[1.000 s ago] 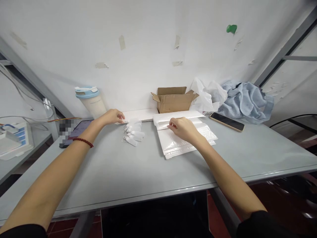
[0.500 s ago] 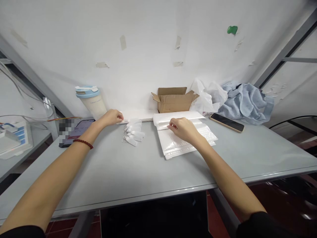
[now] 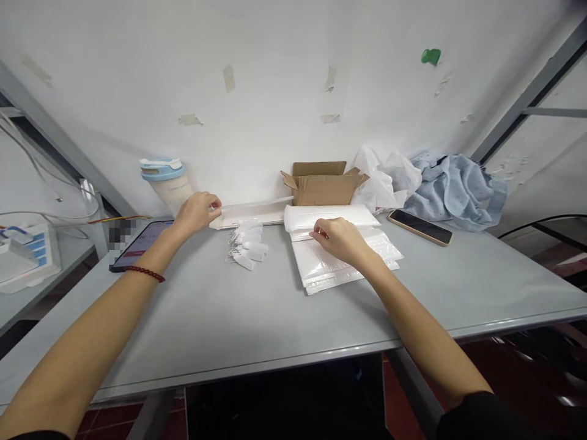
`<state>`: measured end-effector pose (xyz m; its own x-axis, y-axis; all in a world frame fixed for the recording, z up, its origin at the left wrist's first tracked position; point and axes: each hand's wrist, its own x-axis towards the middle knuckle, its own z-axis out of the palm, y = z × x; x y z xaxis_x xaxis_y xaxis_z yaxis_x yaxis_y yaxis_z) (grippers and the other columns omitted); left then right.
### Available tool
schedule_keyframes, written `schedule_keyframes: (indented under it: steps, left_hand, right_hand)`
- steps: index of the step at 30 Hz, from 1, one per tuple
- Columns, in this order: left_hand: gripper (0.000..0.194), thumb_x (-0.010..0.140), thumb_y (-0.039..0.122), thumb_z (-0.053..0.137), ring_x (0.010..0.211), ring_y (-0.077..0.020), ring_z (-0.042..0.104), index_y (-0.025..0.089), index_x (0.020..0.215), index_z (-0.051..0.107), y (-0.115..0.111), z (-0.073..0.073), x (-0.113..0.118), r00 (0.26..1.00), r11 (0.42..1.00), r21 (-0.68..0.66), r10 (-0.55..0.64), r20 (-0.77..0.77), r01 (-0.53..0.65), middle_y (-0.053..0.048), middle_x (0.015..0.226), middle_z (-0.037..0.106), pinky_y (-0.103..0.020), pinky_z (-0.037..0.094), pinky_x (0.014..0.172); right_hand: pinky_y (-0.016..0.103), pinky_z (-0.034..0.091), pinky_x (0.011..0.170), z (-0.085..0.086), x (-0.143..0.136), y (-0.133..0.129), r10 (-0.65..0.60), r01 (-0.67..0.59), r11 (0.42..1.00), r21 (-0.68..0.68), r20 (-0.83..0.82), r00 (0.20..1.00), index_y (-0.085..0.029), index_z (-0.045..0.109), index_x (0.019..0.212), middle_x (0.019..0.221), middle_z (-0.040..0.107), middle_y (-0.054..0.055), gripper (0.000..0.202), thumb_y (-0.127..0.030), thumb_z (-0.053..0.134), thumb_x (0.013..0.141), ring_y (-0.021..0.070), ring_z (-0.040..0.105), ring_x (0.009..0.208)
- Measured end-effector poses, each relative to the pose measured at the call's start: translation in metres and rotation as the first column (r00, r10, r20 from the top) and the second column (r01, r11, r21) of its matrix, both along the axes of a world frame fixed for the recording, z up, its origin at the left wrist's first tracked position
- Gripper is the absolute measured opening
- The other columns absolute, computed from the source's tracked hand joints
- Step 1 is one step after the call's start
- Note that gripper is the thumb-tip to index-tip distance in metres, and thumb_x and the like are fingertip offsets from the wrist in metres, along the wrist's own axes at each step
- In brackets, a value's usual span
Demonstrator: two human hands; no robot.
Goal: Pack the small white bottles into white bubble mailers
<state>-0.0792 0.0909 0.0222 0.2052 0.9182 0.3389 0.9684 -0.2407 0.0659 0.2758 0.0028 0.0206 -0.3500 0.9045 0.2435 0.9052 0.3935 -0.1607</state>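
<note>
Pale blue with small dark specks on the bunched cloth [image 3: 454, 189] — plain brown on the cardboard box [image 3: 326, 188], dark red on the beaded bracelet [image 3: 145, 273].

Grey table [image 3: 257, 318] with tags [image 3: 247, 235], mailers [image 3: 321, 263], phones [image 3: 420, 227], box [image 3: 326, 188].

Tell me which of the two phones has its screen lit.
The left phone, by the red bracelet; the right phone, near the blue cloth, has a dark screen.
</note>
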Motion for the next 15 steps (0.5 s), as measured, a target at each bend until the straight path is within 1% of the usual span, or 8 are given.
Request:
schedule_keyframes:
  steps: [3, 5, 8, 10, 12, 13, 15]
  left_hand:
    - [0.019, 0.079, 0.027, 0.046, 0.092, -0.0242, 0.055, 0.017, 0.082, 0.061, -0.009, 0.004, -0.001, 0.999, 0.995, 0.089, 0.038, 0.001, -0.038, -0.01, 0.092, 0.065, -0.032, 0.04, 0.08]
    - [0.018, 0.081, 0.026, 0.046, 0.092, -0.0232, 0.054, 0.016, 0.083, 0.061, -0.019, 0.006, 0.0, 0.999, 0.987, 0.154, 0.039, 0.026, -0.043, -0.01, 0.092, 0.064, -0.033, 0.041, 0.082]
    - [0.015, 0.083, 0.025, 0.048, 0.093, -0.0222, 0.053, 0.016, 0.083, 0.06, -0.038, 0.007, 0.004, 0.996, 0.951, 0.305, 0.028, 0.085, -0.053, -0.009, 0.092, 0.064, -0.033, 0.042, 0.081]
    - [0.013, 0.084, 0.024, 0.049, 0.09, -0.0215, 0.053, 0.017, 0.08, 0.06, -0.052, 0.006, 0.009, 0.994, 0.892, 0.448, 0.011, 0.108, -0.058, -0.008, 0.087, 0.063, -0.033, 0.043, 0.08]
    - [0.011, 0.084, 0.022, 0.051, 0.084, -0.0202, 0.053, 0.018, 0.077, 0.059, -0.066, 0.003, 0.015, 0.995, 0.806, 0.591, -0.018, 0.102, -0.046, -0.007, 0.082, 0.062, -0.033, 0.044, 0.079]
    - [0.01, 0.083, 0.021, 0.053, 0.081, -0.0196, 0.053, 0.019, 0.076, 0.059, -0.073, 0.002, 0.018, 0.996, 0.76, 0.649, -0.033, 0.089, -0.033, -0.006, 0.08, 0.061, -0.034, 0.044, 0.078]
    - [0.007, 0.08, 0.018, 0.057, 0.075, -0.0188, 0.052, 0.02, 0.073, 0.058, -0.085, 0.0, 0.025, 0.997, 0.675, 0.738, -0.059, 0.046, 0.006, -0.005, 0.076, 0.06, -0.034, 0.044, 0.075]
  right_hand:
    - [0.026, 0.026, 0.055, -0.001, 0.0, 0.001, -0.001, 0.001, 1.0, -0.017, -0.008, 1.0, -0.018, 0.06, 0.084, 0.076, 0.065, 0.005, 0.016, -0.027, 0.049, 0.093, 0.0157, 0.053, 0.067]
    - [0.026, 0.026, 0.055, -0.001, 0.001, 0.001, 0.006, -0.006, 1.0, -0.019, -0.017, 1.0, -0.018, 0.06, 0.084, 0.077, 0.066, 0.005, 0.016, -0.027, 0.049, 0.093, 0.0162, 0.054, 0.068]
    - [0.027, 0.029, 0.055, -0.002, 0.0, 0.001, 0.007, -0.006, 0.999, 0.037, -0.033, 0.999, -0.018, 0.059, 0.086, 0.083, 0.066, 0.006, 0.014, -0.025, 0.049, 0.093, 0.0169, 0.056, 0.07]
    - [0.027, 0.032, 0.056, -0.004, -0.002, 0.001, 0.007, 0.001, 0.988, 0.153, -0.05, 0.999, -0.017, 0.059, 0.09, 0.089, 0.066, 0.008, 0.012, -0.024, 0.05, 0.092, 0.0191, 0.058, 0.077]
    - [0.029, 0.038, 0.06, -0.005, -0.004, 0.0, 0.038, -0.011, 0.944, 0.329, -0.075, 0.996, -0.016, 0.058, 0.095, 0.095, 0.064, 0.011, 0.011, -0.024, 0.051, 0.092, 0.0219, 0.058, 0.085]
    - [0.03, 0.041, 0.064, -0.006, -0.005, -0.001, 0.072, -0.028, 0.905, 0.424, -0.087, 0.994, -0.016, 0.058, 0.098, 0.097, 0.064, 0.012, 0.013, -0.024, 0.051, 0.092, 0.023, 0.058, 0.088]
    - [0.034, 0.046, 0.072, -0.007, -0.009, -0.004, 0.162, -0.076, 0.803, 0.591, -0.093, 0.982, -0.015, 0.056, 0.103, 0.101, 0.062, 0.014, 0.016, -0.025, 0.05, 0.092, 0.0241, 0.057, 0.092]
